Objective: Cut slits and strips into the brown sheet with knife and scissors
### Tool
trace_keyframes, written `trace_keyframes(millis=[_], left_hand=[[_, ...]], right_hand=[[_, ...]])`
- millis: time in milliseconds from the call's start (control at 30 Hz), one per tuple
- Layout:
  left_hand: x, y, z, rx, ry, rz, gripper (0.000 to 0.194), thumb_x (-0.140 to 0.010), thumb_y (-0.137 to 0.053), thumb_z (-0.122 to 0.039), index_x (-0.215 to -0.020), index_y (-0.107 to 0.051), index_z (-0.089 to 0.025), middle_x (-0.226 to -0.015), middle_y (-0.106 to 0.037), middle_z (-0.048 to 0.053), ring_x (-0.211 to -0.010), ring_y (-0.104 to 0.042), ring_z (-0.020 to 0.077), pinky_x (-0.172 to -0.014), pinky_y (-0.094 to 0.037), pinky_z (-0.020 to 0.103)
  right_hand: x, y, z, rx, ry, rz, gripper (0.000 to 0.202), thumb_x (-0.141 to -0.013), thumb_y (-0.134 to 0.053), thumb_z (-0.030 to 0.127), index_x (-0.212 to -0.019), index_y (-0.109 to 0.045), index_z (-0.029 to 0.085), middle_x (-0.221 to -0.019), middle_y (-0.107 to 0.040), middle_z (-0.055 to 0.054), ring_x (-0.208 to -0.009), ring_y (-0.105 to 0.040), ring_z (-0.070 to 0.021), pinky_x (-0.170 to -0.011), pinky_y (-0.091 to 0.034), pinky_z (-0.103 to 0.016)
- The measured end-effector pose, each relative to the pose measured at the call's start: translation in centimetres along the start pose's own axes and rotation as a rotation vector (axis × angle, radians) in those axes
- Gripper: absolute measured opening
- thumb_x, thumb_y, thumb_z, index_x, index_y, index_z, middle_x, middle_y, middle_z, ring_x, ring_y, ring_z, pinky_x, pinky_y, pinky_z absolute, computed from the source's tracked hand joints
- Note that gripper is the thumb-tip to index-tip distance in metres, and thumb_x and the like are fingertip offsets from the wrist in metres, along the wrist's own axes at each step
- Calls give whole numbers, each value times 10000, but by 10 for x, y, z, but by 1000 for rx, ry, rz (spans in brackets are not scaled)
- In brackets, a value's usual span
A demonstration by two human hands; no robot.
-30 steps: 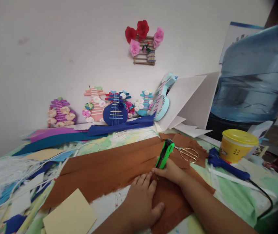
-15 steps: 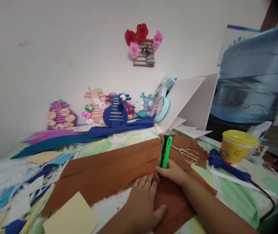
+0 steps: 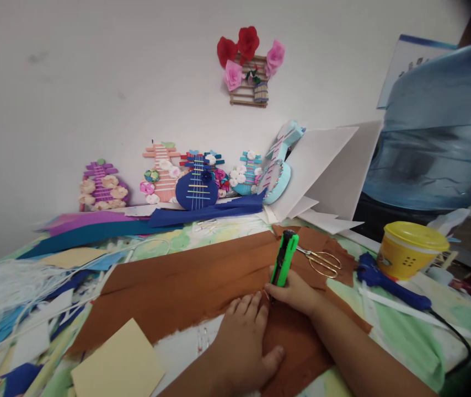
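Brown sheet [image 3: 177,275] — creased, ragged-edged — beneath both hands [image 3: 244,336] [image 3: 293,290].

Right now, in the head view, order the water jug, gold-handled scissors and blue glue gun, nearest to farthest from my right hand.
1. Scissors, just beyond your right hand, slightly rightward.
2. Blue glue gun, farther right, beside the yellow tub.
3. Water jug, back right.

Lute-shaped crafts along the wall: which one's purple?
The leftmost craft, with peach flowers on it. It's the only one showing a purple body; its nearest neighbour to the right is salmon pink.
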State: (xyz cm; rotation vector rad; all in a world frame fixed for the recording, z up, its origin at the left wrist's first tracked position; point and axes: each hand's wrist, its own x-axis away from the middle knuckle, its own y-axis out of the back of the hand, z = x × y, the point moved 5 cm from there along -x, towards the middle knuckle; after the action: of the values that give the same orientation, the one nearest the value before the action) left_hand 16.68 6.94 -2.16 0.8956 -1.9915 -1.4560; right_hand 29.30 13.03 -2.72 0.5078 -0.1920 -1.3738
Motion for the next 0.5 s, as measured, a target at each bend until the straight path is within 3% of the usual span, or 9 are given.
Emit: trace_keyframes(millis=[333,500], left_hand=[[2,-1,0,-5,-5,-9,682,-768,-337,-538,-1308,-252,-130,-1363,-205,97,-1224,-183,271,-1003,-99,395],[2,2,-2,7,1,10,672,-773,-335,-524,-1305,-254,-122,-1359,-211,103,-1228,-179,267,-1004,-98,397]], right_hand=[[5,-3,11,68,29,71,215,-643,-529,253,-567,-341,182,-527,-335,61,-503,-332,-70,-458,-289,-194],[3,-2,6,73,11,31,226,-632,-551,266,-548,-361,177,-518,-367,56,-501,-350,-74,-447,-287,-197]])
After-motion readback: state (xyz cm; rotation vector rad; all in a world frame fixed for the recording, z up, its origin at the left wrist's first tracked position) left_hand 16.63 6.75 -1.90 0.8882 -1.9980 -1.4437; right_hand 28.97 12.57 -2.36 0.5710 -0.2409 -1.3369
